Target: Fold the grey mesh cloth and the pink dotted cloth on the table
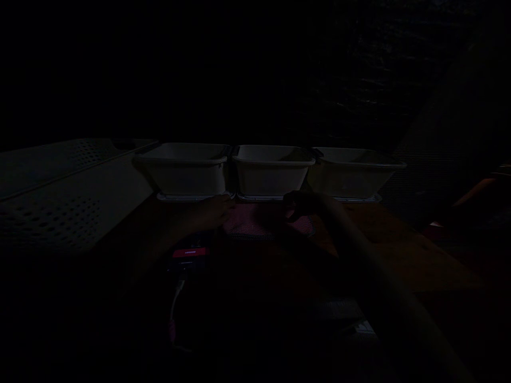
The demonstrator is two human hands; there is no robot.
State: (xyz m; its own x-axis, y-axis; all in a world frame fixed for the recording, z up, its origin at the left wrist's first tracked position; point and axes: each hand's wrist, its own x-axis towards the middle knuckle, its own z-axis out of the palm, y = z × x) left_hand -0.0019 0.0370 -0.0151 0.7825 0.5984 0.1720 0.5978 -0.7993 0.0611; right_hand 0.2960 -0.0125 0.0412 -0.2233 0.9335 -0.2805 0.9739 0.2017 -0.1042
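Observation:
The view is very dark. A pink cloth (pixel 255 222) with a dark edge lies on the brown wooden table (pixel 379 234). My left hand (pixel 219 209) is at the cloth's left edge; its fingers are too dim to read. Over the cloth's right part is my right hand (pixel 304 204), its fingers curved and the thumb apart from them, with nothing visible between. Just beyond the hands stand three pale bins in a row: a left bin (pixel 187 178), a middle bin (pixel 273 180) and a right bin (pixel 347 181). Their insides are mostly in shadow.
A large pale basket with holes (pixel 72 197) stands at the left. Nearer me lies a phone (pixel 188 254) with a lit red bar, a white cable (pixel 174 303) running from it. Another person's arm (pixel 477 192) shows at the far right.

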